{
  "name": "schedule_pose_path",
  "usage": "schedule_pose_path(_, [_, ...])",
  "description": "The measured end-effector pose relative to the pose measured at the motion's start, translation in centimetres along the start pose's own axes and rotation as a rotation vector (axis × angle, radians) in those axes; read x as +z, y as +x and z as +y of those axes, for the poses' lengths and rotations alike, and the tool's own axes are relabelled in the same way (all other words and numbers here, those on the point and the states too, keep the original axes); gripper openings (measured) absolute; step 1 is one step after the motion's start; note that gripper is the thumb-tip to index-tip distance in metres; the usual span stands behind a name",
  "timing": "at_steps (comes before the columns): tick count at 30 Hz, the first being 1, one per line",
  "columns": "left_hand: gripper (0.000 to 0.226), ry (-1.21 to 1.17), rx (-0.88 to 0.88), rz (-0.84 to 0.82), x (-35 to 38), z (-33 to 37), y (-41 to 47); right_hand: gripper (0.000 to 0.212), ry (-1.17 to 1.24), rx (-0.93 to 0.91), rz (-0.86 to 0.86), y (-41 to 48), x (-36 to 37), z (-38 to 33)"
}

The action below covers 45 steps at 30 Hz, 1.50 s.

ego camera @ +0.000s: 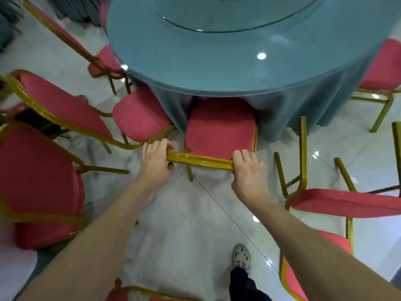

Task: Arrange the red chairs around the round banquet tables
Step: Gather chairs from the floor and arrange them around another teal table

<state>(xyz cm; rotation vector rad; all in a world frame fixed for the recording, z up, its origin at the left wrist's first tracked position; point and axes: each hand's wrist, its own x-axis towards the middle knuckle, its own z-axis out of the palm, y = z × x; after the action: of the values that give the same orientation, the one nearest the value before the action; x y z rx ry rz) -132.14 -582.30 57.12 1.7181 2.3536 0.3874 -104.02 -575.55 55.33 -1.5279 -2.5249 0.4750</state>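
A red chair with a gold metal frame stands in front of me, its seat partly pushed under the edge of the round banquet table, which wears a teal cloth. My left hand grips the left end of the chair's top back rail. My right hand grips the right end of the same rail. Another red chair stands just left of it, its seat touching the tablecloth.
More red chairs surround me: two at the left, one further back left, one at the right, one at the far right by the table. A glass turntable tops the table. My foot stands on glossy white floor.
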Motion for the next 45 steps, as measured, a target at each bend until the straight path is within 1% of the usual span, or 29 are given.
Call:
schedule_pose_path(5, [0.047,0.013,-0.037,-0.004,0.0,0.3,-0.1,0.046,-0.001,-0.001,0.0,0.0,0.3,0.6])
schedule_pose_path(7, [0.045,0.021,-0.017,0.01,0.0,0.3,-0.1,0.048,0.018,-0.004,0.01,0.1,0.5,0.8])
schedule_pose_path(8, [0.047,0.027,-0.012,0.01,-0.1,0.4,-0.1,0.049,0.022,-0.012,0.014,0.2,0.4,0.9])
schedule_pose_path(9, [0.057,0.042,-0.029,0.005,0.0,0.7,-0.2,0.052,0.016,-0.026,0.014,0.3,0.4,0.9])
schedule_pose_path(10, [0.073,0.062,-0.078,0.001,0.1,1.1,-0.3,0.06,0.009,-0.04,0.019,0.2,0.4,0.9])
schedule_pose_path(11, [0.092,0.059,-0.16,0.011,0.3,1.5,-0.5,0.072,0.012,-0.039,0.021,0.2,0.5,0.7])
schedule_pose_path(13, [0.123,-0.07,-0.362,0.08,1.2,2.7,-1.3,0.091,0.038,0.036,0.013,-0.8,0.5,0.8])
schedule_pose_path(14, [0.131,-0.15,-0.486,0.113,1.9,3.3,-2.1,0.097,0.054,0.084,0.01,-1.8,0.9,1.1])
schedule_pose_path(15, [0.135,-0.211,-0.607,0.112,2.9,3.9,-3.0,0.101,0.058,0.132,0.002,-3.2,1.3,1.8])
schedule_pose_path(16, [0.134,-0.256,-0.688,0.056,4.2,4.4,-4.3,0.103,0.062,0.176,-0.023,-5.4,1.8,2.8])
schedule_pose_path(17, [0.13,-0.262,-0.709,-0.041,5.8,4.9,-6.1,0.103,0.053,0.206,-0.054,-8.1,2.4,4.0])
schedule_pose_path(18, [0.122,-0.251,-0.674,-0.148,7.7,5.2,-7.9,0.103,0.048,0.225,-0.067,-10.9,3.3,5.4])
schedule_pose_path(20, [0.099,-0.137,-0.472,-0.41,11.3,6.7,-11.3,0.1,0.019,0.263,-0.081,-16.6,5.0,8.4])
schedule_pose_path(22, [0.089,-0.038,-0.289,-0.586,14.9,8.6,-13.8,0.098,-0.015,0.329,-0.167,-22.0,6.7,11.3])
schedule_pose_path(24, [0.088,0.027,-0.123,-0.68,18.4,11.2,-16.0,0.099,-0.023,0.42,-0.257,-27.2,8.3,14.0])
schedule_pose_path(26, [0.086,0.05,0.011,-0.728,21.6,14.1,-17.8,0.098,-0.005,0.494,-0.332,-31.5,9.7,16.8])
schedule_pose_path(28, [0.083,0.063,0.101,-0.771,25.2,16.6,-19.6,0.098,0.013,0.553,-0.37,-35.2,11.1,19.5])
schedule_pose_path(31, [0.081,0.098,0.182,-0.865,31.1,19.4,-22.3,0.101,0.039,0.651,-0.426,-39.9,13.8,24.1])
schedule_pose_path(33, [0.083,0.115,0.205,-0.921,36.1,21.2,-24.0,0.104,0.055,0.721,-0.452,-42.7,16.2,28.1])
schedule_pose_path(36, [0.087,0.124,0.184,-0.956,41.2,23.0,-25.7,0.106,0.056,0.764,-0.472,-45.2,19.0,32.8])
schedule_pose_path(40, [0.09,0.09,0.085,-1.008,50.4,26.4,-28.2,0.11,0.084,0.811,-0.502,-47.4,24.5,41.3])
schedule_pose_path(45, [0.098,-0.041,-0.061,-0.994,62.0,30.3,-30.8,0.116,0.12,0.844,-0.481,-48.1,32.0,51.4])
